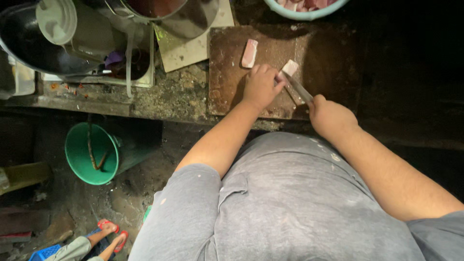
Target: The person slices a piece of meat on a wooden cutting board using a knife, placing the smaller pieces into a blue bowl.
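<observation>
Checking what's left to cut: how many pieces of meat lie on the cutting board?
2: one loose piece of meat near the cutting board's far edge, one under the left hand, beside the right hand's knife. The hands may hide more.

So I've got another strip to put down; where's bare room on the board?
The cutting board is bare at its left part, below the loose meat strip, and along its right side. The middle is crowded: left hand, right hand, knife.

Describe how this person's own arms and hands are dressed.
Both arms are bare from the short sleeves down. The left hand and right hand wear no gloves, rings or watch that show. The grey T-shirt has small pale specks.
</observation>
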